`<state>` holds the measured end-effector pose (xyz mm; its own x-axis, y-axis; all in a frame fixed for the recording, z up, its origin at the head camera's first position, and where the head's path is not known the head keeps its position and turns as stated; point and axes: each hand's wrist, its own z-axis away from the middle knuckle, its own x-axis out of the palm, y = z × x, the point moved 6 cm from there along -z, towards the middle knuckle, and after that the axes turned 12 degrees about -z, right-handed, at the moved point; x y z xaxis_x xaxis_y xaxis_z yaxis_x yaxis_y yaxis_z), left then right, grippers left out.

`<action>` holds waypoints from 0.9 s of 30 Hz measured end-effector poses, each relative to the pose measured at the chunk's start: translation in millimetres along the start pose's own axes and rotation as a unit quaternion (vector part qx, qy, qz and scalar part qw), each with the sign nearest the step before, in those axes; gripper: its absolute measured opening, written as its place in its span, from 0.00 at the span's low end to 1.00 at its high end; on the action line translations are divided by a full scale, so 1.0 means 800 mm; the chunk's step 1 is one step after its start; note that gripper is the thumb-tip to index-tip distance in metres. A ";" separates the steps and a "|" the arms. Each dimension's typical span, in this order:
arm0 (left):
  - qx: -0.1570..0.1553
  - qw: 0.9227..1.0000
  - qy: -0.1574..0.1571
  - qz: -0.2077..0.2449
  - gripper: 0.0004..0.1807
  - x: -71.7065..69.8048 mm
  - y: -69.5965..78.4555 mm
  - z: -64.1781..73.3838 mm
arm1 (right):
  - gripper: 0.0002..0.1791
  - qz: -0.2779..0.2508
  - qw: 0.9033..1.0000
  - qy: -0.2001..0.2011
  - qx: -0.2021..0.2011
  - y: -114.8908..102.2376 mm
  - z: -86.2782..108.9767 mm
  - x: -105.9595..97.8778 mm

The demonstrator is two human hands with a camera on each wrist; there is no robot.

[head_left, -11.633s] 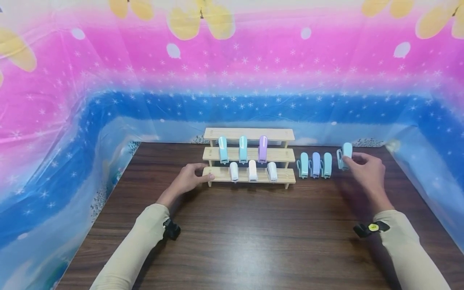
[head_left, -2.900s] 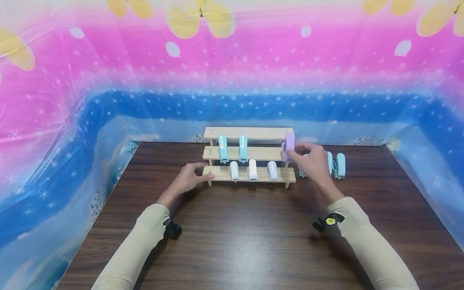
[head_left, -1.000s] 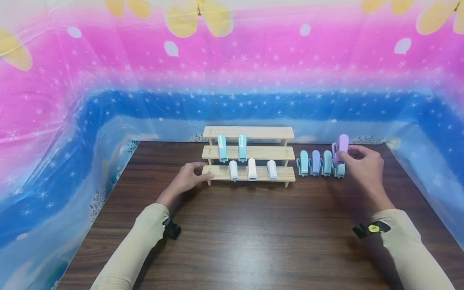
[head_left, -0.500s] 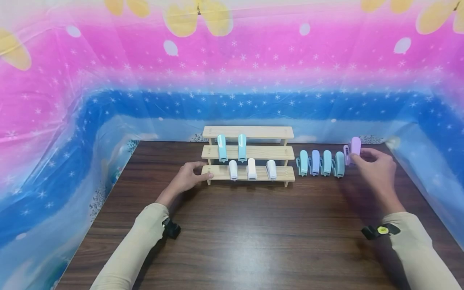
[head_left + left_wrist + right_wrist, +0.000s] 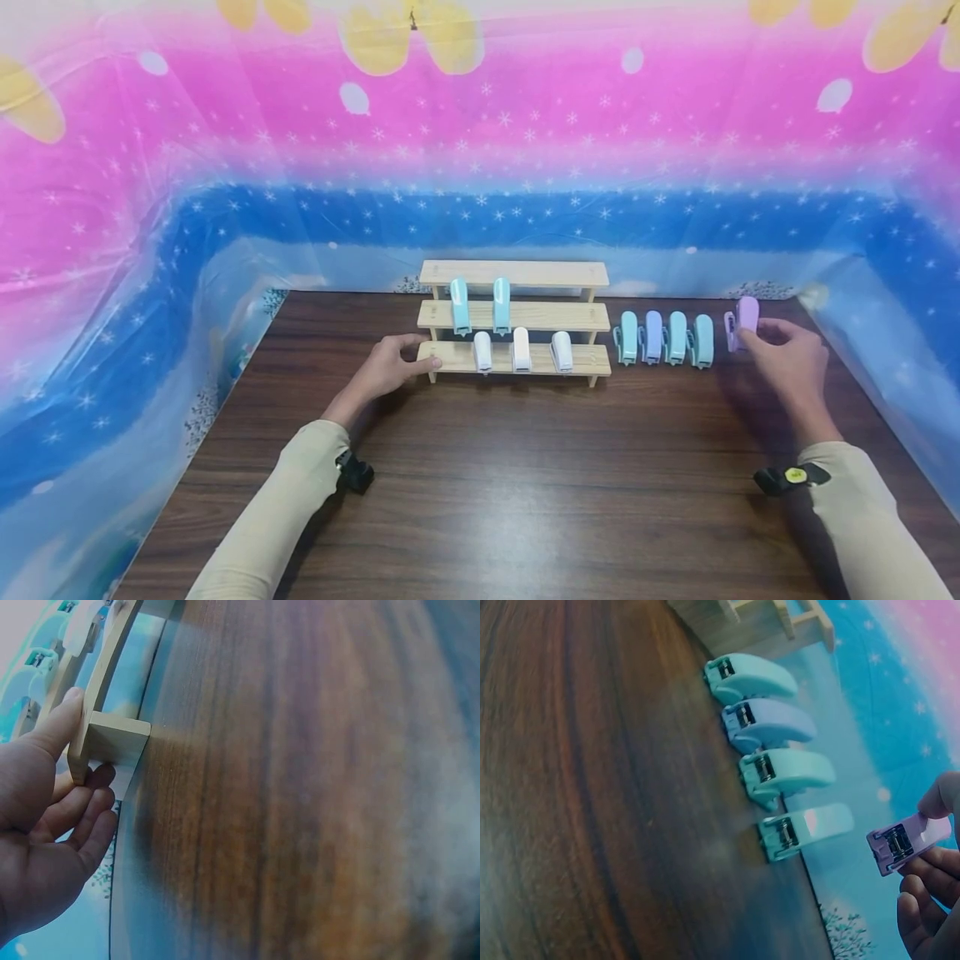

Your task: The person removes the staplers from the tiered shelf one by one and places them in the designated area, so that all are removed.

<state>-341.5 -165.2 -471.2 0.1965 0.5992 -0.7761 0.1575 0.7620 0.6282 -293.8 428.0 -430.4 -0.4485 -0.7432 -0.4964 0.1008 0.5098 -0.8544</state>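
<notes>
Between thumb and fingers my right hand (image 5: pixel 793 358) pinches a purple stapler (image 5: pixel 747 321), held above the table's right side; the right wrist view shows its front end (image 5: pixel 898 844). To its left stand the row's teal stapler (image 5: pixel 702 340), another teal one (image 5: pixel 677 337), a periwinkle stapler (image 5: pixel 653 336) and a further teal stapler (image 5: pixel 628 336). My left hand (image 5: pixel 388 367) grips the left end of the lowest step of a three-step wooden rack (image 5: pixel 450 357), thumb on top, fingers beneath in the left wrist view.
The rack's middle step bears two light-blue staplers (image 5: pixel 501 306). On the bottom step are a white stapler (image 5: pixel 483 352), a cream one (image 5: pixel 521 350) and another white one (image 5: pixel 562 351). A patterned cloth (image 5: pixel 480 150) rises behind the dark wooden table (image 5: pixel 480 483).
The purple stapler has left the middle step and moved right, past the row, in my right hand. Earlier, that hand held a teal stapler, now in the row. My left hand has stayed put.
</notes>
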 end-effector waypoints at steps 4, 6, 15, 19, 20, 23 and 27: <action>0.004 1.000 0.000 -0.002 0.35 0.000 0.000 0.000 | 0.39 0.002 1.000 -0.004 0.000 0.010 -0.002 0.004; 0.005 1.000 0.000 -0.001 0.36 0.000 0.000 0.000 | 0.39 0.005 1.000 -0.008 0.004 0.015 -0.003 0.006; 0.003 1.000 -0.003 -0.003 0.37 0.001 -0.002 0.000 | 0.40 0.021 0.999 -0.035 0.019 0.036 -0.005 0.019; 0.000 1.000 -0.006 -0.005 0.37 0.002 -0.002 -0.001 | 0.41 0.021 0.999 -0.041 0.026 0.045 -0.005 0.023; -0.001 1.000 -0.005 -0.003 0.37 0.002 -0.003 -0.001 | 0.41 0.021 0.999 -0.042 0.028 0.047 -0.005 0.024; 0.000 1.000 -0.005 0.001 0.37 0.002 -0.002 0.000 | 0.41 0.018 0.998 -0.042 0.034 0.052 -0.006 0.027; 0.002 1.000 -0.003 0.005 0.36 0.000 -0.001 0.000 | 0.41 0.016 0.998 -0.039 0.037 0.057 -0.008 0.030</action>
<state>-341.7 -165.7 -472.0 0.2038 0.6049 -0.7698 0.1588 0.7555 0.6357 -305.5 436.2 -479.8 -0.3736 -0.7601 -0.5317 0.1813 0.5023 -0.8455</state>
